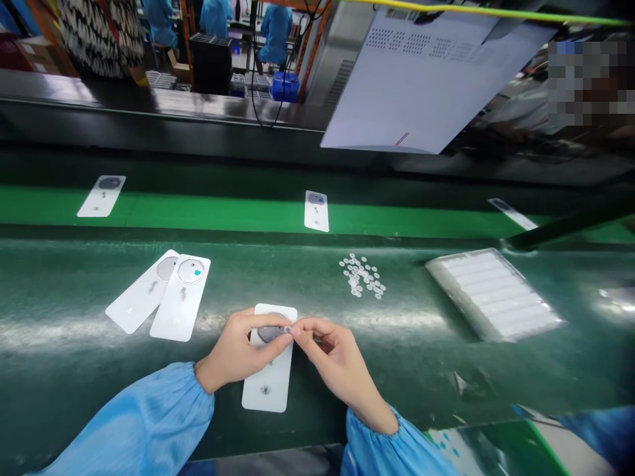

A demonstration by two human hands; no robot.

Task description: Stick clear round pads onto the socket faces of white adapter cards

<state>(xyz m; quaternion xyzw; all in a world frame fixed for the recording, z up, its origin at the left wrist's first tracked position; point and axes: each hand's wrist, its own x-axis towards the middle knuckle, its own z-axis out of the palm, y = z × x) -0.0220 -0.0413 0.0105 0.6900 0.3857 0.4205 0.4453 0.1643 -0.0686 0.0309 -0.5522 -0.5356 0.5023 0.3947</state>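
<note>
A white phone-shaped panel (pixel 272 400) with a dark round-cornered patch near its top lies on the green bench in front of me. Above its upper right part, a small whitish ring (pixel 287 330) sits between my fingertips. My left hand (pixel 238 350) reaches across the panel, thumb and index finger closed at the ring's left side. From the right, my right hand (pixel 337 360) pinches at the same ring with thumb and forefinger. Just beyond lies a loose cluster of similar small rings (pixel 361 274).
Two overlapping white panels (pixel 181 311) lie to the left, the upper one with a blue spot. More panels (pixel 316 211) rest on the bright green strip behind. A plastic-wrapped white pack (pixel 496 291) lies right. A white board (pixel 391 86) hangs overhead; people in blue work beyond.
</note>
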